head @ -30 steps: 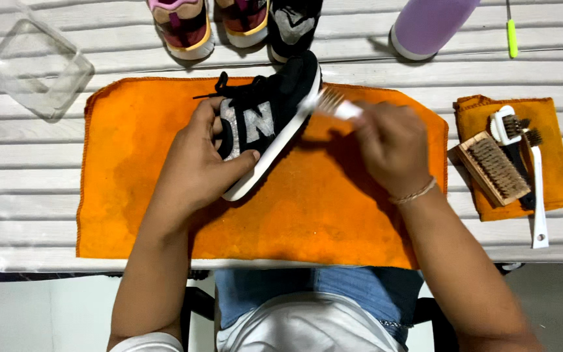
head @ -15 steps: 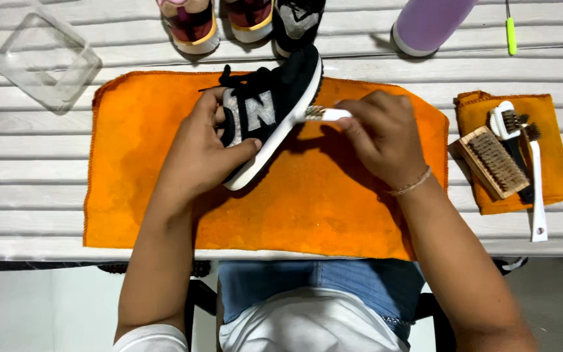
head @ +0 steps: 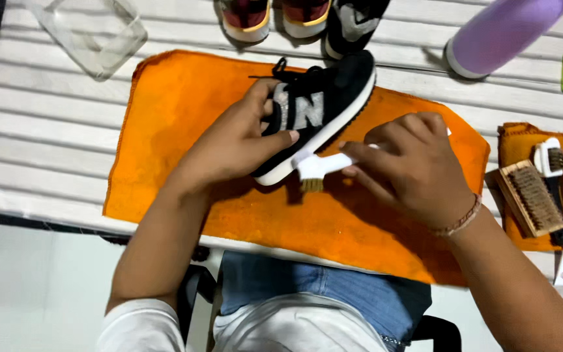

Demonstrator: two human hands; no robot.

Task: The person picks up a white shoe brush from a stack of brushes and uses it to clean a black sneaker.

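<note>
Left hand (head: 239, 140) curled, fingers gripping; right hand (head: 412, 169) fisted, palm down; both forearms angled inward.

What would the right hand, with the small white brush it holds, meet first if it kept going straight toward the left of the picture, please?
The right hand points its small white brush leftward at the heel of the black sneaker. Its white sole edge comes first, and the brush head already looks to be touching it, though depth is unclear. The left hand lies just beyond.

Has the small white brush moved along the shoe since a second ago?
Yes. The white brush in the right hand slid from the black shoe's toe end toward its heel end.
</note>
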